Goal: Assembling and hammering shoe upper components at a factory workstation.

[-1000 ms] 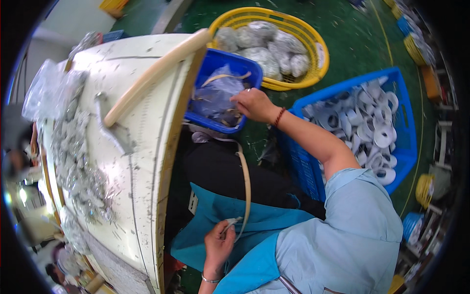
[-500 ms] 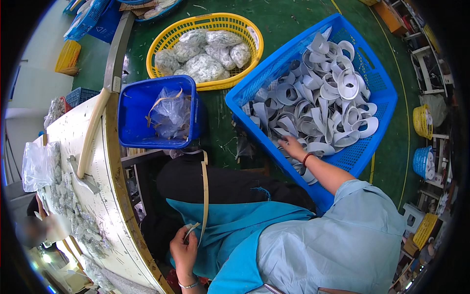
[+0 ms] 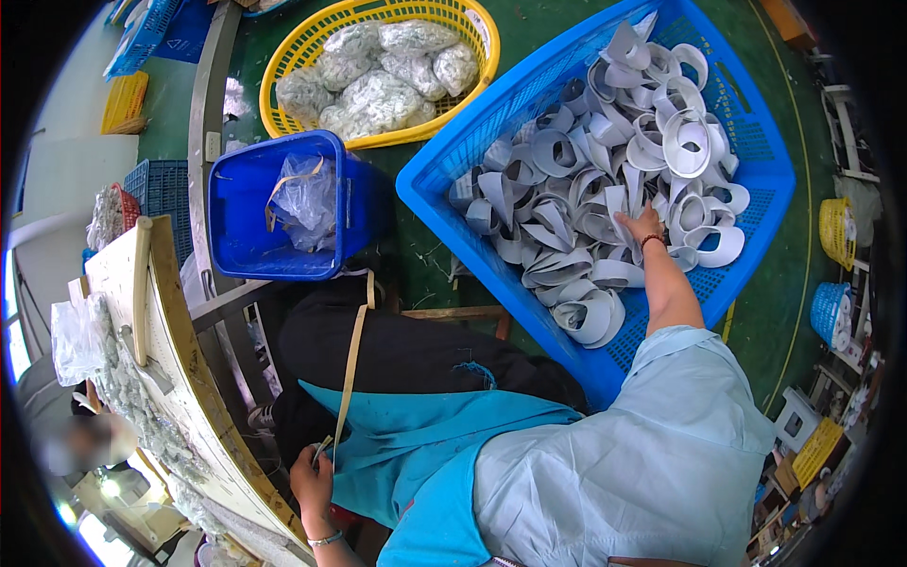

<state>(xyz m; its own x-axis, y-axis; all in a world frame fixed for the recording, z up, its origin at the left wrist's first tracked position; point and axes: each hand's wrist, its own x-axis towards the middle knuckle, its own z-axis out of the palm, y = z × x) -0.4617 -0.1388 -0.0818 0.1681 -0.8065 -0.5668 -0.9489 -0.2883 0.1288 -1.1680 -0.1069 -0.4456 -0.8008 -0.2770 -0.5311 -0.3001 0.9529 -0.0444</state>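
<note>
My right hand [image 3: 641, 225] reaches into a large blue crate [image 3: 430, 175], its fingers apart and touching the heap of white curved strips [image 3: 557, 151]. Many of these strips are bent into loops or open rings. Down at the lower left, my left hand [image 3: 312, 480] is closed on the end of a narrow beige strip [image 3: 351, 364]. That strip runs up over my dark-trousered leg toward the blue bin. A short, thin piece sticks out above the left fingers, too small to make out.
A blue bin [image 3: 219, 222] holds clear plastic and beige scraps. Behind it stands a yellow basket [image 3: 269, 90] of filled plastic bags. At left, the worktable [image 3: 175, 326] carries small bagged pieces and a wooden-handled tool [image 3: 142, 293]. Another person [image 3: 80, 439] is at far left.
My right hand has moved rightward and farther into the crate's heap. The left hand has shifted slightly left, still holding the beige strip. The whole view has tilted a little.
</note>
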